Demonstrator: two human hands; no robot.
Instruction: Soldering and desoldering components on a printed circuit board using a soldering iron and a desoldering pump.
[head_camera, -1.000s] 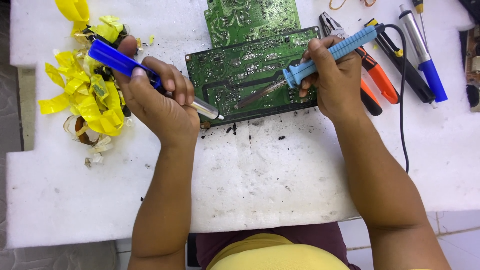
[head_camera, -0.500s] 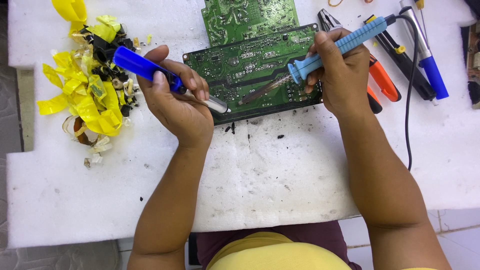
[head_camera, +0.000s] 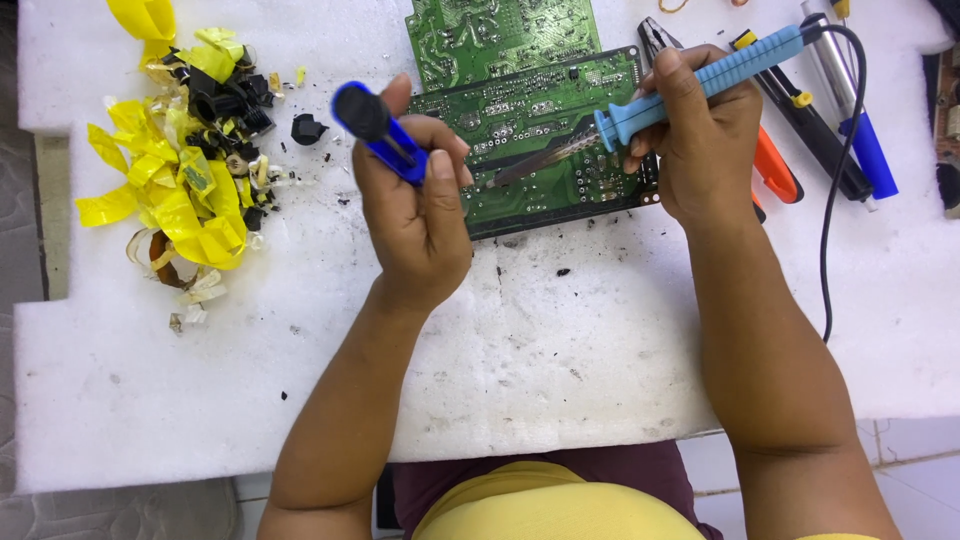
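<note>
1. the left hand (head_camera: 420, 215) is clenched around a blue-handled desoldering pump (head_camera: 385, 135); a second ago the tool lay slanted low with its metal tip at the near left corner of the circuit board (head_camera: 540, 140), and now its dark round end is tipped up toward the camera, so the tip is hidden behind the fingers.
2. the left hand has risen off the white foam work surface (head_camera: 500, 350) and turned, thumb now lying along the handle, where earlier the knuckles faced up.
3. the right hand (head_camera: 700, 140) grasps the light blue soldering iron (head_camera: 700, 85) as before; its metal tip still slants down to the left onto the middle of the green circuit board, little changed from half a second ago.
4. the circuit board stays at the far edge of the foam surface, near its middle, with a second green board (head_camera: 500, 35) overlapping it at the far side.
5. the iron's black cord (head_camera: 845, 190) runs from the handle's far end down the right part of the surface.
6. the pile of yellow tape scraps (head_camera: 170, 190) and small black parts sits toward the far left corner, unmoved.
7. orange-handled pliers (head_camera: 770, 165) and a blue and silver tool (head_camera: 855, 120) lie toward the far right corner, partly behind the right hand, as before.
</note>
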